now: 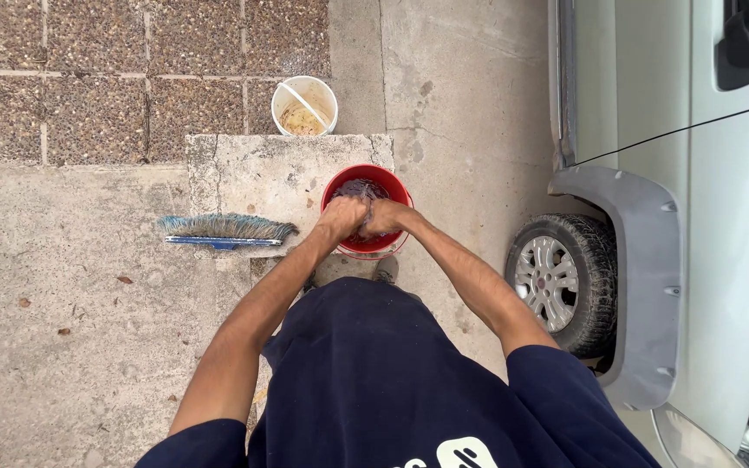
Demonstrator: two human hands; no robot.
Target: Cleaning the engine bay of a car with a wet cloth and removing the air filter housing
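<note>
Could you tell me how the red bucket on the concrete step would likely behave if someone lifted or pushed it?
The red bucket seems to hold liquid, so it is probably heavy for its size and apt to slosh. It stands near the edge of the concrete step, so a push might tip it off. Both hands are wringing something over it.

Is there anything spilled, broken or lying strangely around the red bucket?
Nothing stands out. The red bucket stands upright, both hands hold a wet cloth over it, the brush lies on the slab edge, and the white bucket is upright.

No packages, labels, signs or screens visible in view.
</note>
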